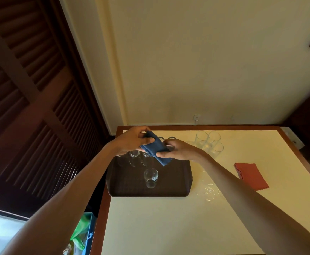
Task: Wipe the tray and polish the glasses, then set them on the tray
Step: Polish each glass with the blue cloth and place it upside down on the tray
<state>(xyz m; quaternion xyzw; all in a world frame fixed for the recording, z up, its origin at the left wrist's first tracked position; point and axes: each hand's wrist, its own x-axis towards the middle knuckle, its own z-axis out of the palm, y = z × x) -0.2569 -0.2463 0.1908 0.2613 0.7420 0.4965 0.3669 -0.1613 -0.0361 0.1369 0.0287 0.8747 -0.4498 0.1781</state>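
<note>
Centre frame: left hand (130,139) and right hand (178,150) hold a folded blue microfibre cloth (155,146), fingers pinched on it, above the far end of the dark brown rectangular tray (168,186). Clear glass tumblers (150,177) stand on the tray; further tumblers (209,140) stand on the cream counter (168,227), right of centre
</note>
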